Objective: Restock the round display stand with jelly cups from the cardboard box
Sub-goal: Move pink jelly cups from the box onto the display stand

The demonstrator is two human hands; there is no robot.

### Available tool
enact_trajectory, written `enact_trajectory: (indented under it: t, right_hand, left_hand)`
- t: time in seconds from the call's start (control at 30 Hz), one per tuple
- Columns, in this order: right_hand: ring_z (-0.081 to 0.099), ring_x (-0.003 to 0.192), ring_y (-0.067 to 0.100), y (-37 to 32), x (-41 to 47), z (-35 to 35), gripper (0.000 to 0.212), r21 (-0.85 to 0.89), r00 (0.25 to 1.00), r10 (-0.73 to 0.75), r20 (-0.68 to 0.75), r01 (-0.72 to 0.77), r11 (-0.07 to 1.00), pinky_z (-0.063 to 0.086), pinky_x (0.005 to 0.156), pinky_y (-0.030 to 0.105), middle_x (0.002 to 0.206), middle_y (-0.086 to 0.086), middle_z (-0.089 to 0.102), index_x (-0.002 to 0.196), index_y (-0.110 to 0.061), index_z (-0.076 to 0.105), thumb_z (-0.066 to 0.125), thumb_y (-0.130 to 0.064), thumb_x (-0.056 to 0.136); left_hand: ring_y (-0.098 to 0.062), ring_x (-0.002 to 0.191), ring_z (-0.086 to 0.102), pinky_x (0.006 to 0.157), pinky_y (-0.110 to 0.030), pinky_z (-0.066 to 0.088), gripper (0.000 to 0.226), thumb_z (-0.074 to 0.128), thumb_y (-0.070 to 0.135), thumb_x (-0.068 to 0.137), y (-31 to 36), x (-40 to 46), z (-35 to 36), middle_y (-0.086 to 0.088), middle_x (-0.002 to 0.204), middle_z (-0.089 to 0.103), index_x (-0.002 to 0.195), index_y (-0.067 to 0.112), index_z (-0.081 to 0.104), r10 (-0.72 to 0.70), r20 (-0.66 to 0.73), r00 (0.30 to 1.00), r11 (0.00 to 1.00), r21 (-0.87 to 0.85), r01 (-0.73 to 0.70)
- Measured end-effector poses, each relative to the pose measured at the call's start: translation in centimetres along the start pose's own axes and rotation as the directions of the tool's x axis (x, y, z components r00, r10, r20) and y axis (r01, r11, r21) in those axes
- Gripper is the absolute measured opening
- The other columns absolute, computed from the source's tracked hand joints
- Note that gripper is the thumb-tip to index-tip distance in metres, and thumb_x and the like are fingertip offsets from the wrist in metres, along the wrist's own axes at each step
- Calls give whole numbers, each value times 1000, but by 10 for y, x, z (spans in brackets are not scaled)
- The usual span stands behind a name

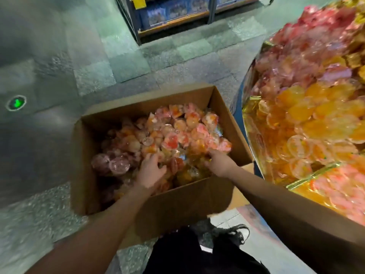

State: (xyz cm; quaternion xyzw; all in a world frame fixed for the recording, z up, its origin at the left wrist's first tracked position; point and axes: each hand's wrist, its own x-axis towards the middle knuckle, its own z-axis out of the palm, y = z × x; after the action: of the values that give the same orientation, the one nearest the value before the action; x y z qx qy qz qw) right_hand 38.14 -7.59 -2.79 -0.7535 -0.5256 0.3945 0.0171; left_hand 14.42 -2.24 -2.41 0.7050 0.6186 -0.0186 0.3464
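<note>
The floor (122,62) is made of grey and greenish square tiles, and it looks a bit shiny. A small round green light (16,103) sits in the floor on the left side. At the top, far back, there is a shelf (173,18) with blue boxes (158,15) on it and a yellow tag (139,2) hanging at its corner. At the bottom, a black shoe (233,233) with laces stands on the floor.

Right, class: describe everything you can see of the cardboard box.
The cardboard box is plain brown, open-topped and stands on the tiled floor beside the round display stand. It is heaped with clear jelly cups, pink, orange and purple. Both hands, left and right, reach into the cups.
</note>
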Motion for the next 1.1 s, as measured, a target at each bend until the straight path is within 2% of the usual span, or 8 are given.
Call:
enact_trajectory:
  t: [0.13,0.23,0.4,0.5,0.67,0.87,1.0,1.1]
  right_hand:
    - [38,136,35,1,46,-5,67,-30,983,173,-64,-175,984,38,110,47,154,14,32,150,-14,29,55,-41,95]
    - [24,145,35,0,70,-8,81,-36,968,231,-95,-236,971,28,116,50,161,10,18,157,-19,13,59,-42,94]
    - [15,149,34,-9,109,-17,86,-171,993,90,-75,-102,980,30,115,50,165,3,6,157,-30,10,65,-31,90]
    - [15,150,32,-8,128,-19,87,-257,996,77,-36,-83,963,25,117,47,165,0,8,157,-30,8,64,-29,91]
    - [26,145,32,-3,141,-20,80,-285,994,62,-89,-85,955,31,113,49,164,0,17,156,-35,13,58,-14,94]
    - [32,142,32,-2,140,-22,90,-202,997,59,-41,-66,977,37,111,43,162,5,20,156,-30,13,70,-20,88]
    - [42,135,33,-2,123,-24,79,-90,986,41,-160,-55,994,37,108,48,154,6,35,153,-28,23,66,-37,87]
    - [48,130,31,-2,93,-29,80,148,951,106,-290,-65,987,42,107,50,150,5,37,150,-28,27,70,-40,83]
  left_hand:
    - [-26,147,14,118,-42,20,60,52,24,98,16,27,-1,-2,160,13,152,22,26,179,46,983,956,227,-185]
    - [-27,150,-2,120,-45,10,67,42,9,99,20,55,8,3,164,-4,156,27,12,257,169,952,856,418,-305]
    - [-30,150,-2,120,-47,13,68,36,3,98,11,93,12,1,164,-8,156,28,9,336,330,882,630,617,-472]
    - [-32,149,4,119,-46,20,73,38,5,99,8,106,10,3,164,-13,156,28,1,345,349,871,577,654,-490]
    - [-36,147,17,119,-48,19,61,32,7,101,14,117,7,2,165,1,156,28,14,369,305,878,666,573,-478]
    - [-37,145,23,115,-48,28,61,40,2,100,24,125,0,-3,164,9,155,23,21,407,272,872,664,567,-487]
    - [-28,142,35,112,-43,37,57,49,8,97,34,131,-4,2,161,22,150,25,35,386,163,908,793,444,-417]
    - [-18,136,42,109,-35,38,48,52,22,98,53,115,-16,5,155,36,145,25,43,308,34,951,938,159,-309]
